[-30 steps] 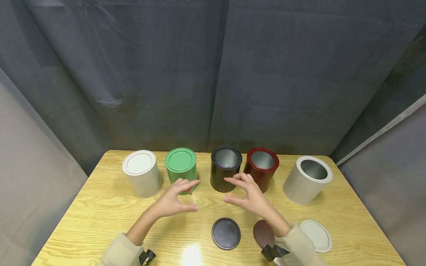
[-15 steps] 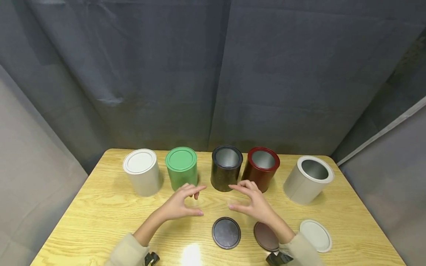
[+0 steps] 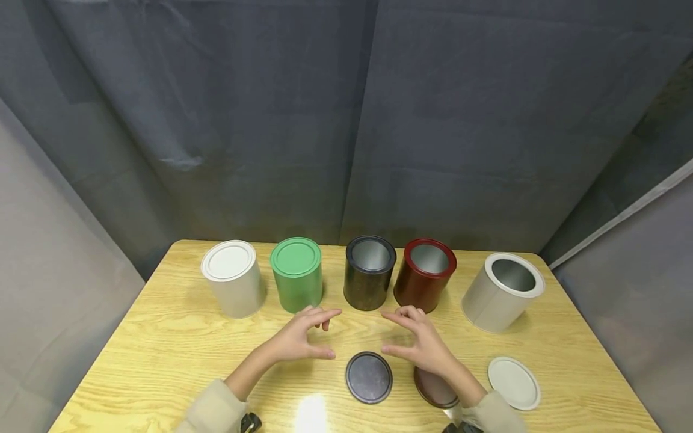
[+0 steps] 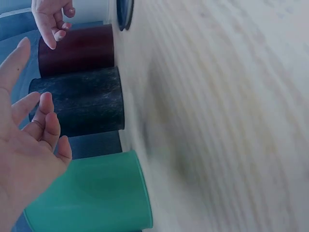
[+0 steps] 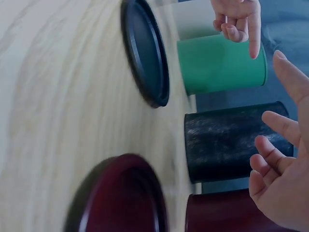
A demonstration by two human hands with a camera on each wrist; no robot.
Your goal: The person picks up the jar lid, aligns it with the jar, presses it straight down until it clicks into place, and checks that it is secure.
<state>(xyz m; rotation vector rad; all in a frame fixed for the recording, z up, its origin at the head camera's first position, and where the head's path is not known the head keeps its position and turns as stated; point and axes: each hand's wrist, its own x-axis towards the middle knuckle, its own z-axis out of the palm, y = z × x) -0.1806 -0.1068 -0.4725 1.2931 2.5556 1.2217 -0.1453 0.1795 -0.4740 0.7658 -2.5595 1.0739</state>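
Observation:
My left hand hovers over the table in front of the green can, thumb and index finger spread apart. Opposite it, my right hand is held the same way, in front of the dark red can. Neither hand holds anything. Between and behind the hands stands the open black can. The black lid lies flat on the table just nearer than the gap between the hands. Partly covered by my right forearm is the dark red lid.
A white can with its lid on stands at the left, and the green can is lidded too. At the right is an open white can, with a white lid in front. Grey curtains hang behind the wooden table.
Both hands have drawn back towards me and shifted slightly right, moving away from the cans. Cans and lids keep their places on the table.

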